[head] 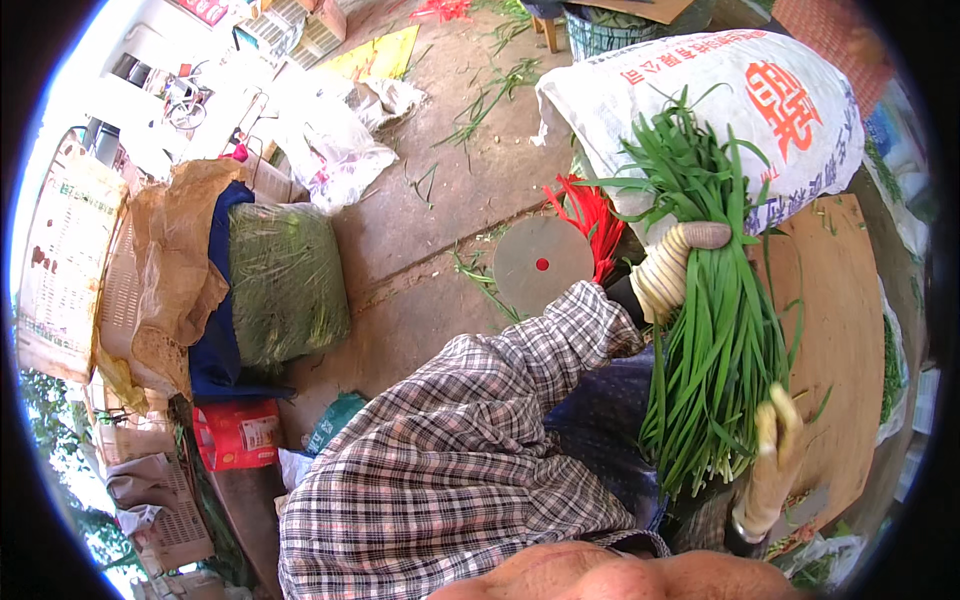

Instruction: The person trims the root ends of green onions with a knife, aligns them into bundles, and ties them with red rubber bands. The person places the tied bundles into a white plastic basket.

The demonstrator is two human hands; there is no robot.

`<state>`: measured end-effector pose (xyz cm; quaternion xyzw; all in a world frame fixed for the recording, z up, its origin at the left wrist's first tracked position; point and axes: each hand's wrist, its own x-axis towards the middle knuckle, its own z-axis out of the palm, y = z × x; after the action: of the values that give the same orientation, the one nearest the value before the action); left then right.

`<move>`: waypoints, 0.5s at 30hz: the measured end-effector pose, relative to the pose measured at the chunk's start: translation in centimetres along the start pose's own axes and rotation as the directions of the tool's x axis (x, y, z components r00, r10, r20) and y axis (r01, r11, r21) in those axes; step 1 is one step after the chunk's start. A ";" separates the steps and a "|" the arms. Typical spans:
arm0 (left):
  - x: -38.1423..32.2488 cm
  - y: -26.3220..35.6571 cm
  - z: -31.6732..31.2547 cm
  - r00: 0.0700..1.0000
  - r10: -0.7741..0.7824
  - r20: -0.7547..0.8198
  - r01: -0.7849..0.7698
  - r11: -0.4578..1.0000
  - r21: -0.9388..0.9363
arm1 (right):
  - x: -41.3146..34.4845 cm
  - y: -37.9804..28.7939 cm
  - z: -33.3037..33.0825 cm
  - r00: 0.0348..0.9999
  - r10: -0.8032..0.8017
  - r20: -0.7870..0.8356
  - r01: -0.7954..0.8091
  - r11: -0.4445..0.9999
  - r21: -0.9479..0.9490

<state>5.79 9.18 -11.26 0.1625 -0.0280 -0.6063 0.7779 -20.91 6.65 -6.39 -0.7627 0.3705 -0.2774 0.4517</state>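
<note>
A thick bunch of Chinese chives (pixel 720 330) hangs lengthwise in front of me, leaf tips up the picture and pale stem ends at the bottom. My left hand (pixel 671 262), in a striped knit glove, grips it around the upper part, thumb across the front. Close beside the stem ends is my right hand (pixel 776 454) in a yellowish glove, fingers apart and holding nothing; whether it touches the leaves is hard to tell. Behind the leaf tips lies a white woven sack (pixel 697 75) bearing writing. A wooden board (pixel 832 315) stretches along the right.
Near my left wrist are a round grey disc (pixel 532 244) with a red centre and a bundle of red strips (pixel 589 217). Farther left stands a plastic-wrapped green bale (pixel 289 281) by plastic crates (pixel 64 262). Loose leaves (pixel 487 101) litter the concrete floor (pixel 405 262).
</note>
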 end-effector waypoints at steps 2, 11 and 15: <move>-0.3 -0.4 0.7 0.999 0.020 0.048 -0.018 0.999 -0.046 | -3.2 3.3 -2.6 0.958 0.271 -0.090 -0.252 0.951 0.182; -1.9 -4.1 7.3 0.999 0.001 0.045 0.008 0.984 -0.181 | -15.0 17.4 -0.8 0.881 0.471 -0.039 -0.431 0.836 0.341; -1.7 -6.0 9.5 0.966 0.062 0.250 -0.021 0.987 -0.162 | -18.0 20.3 0.0 0.907 0.418 -0.053 -0.351 0.819 0.454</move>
<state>-2.51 7.42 -3.71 0.0209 -0.0827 -0.6059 0.7910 -37.61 14.89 -26.15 -0.5285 0.4788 -0.3124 0.6275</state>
